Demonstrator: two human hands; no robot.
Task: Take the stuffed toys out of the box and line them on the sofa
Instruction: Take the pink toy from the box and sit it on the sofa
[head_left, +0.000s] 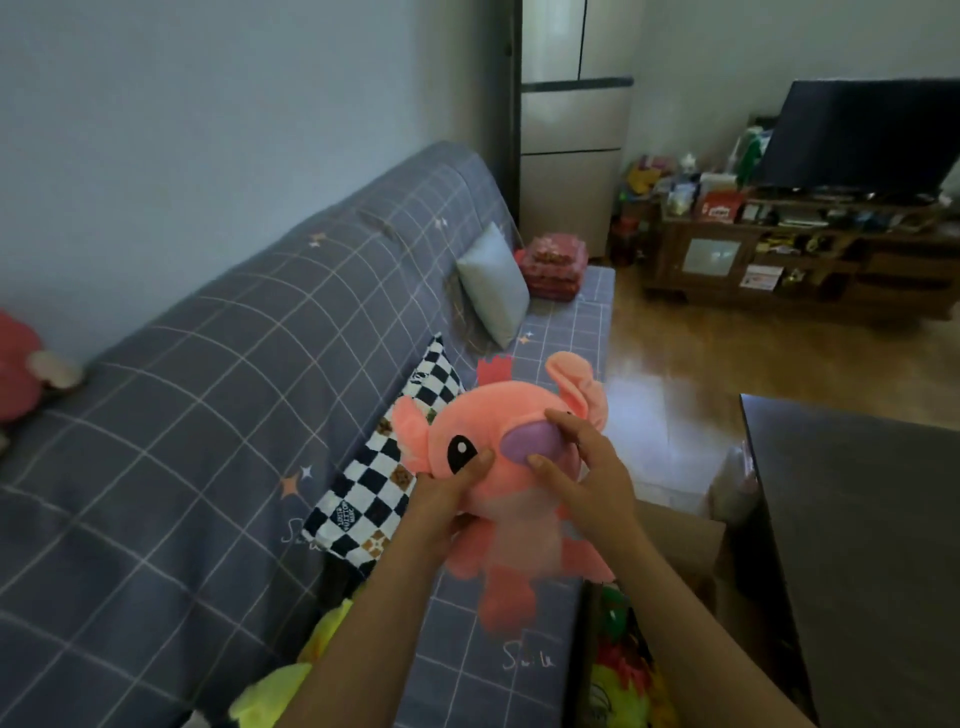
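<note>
Above the sofa (156, 467) seat, a pink stuffed toy (493, 467) hangs between both hands. Left hand (441, 499) grips its cheek; right hand (587, 478) clasps its purple nose side.

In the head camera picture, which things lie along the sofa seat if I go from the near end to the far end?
Yellow stuffed toy → pink stuffed toy, held above the seat by both hands → checkered pillow → grey pillow → folded red blankets.
</note>
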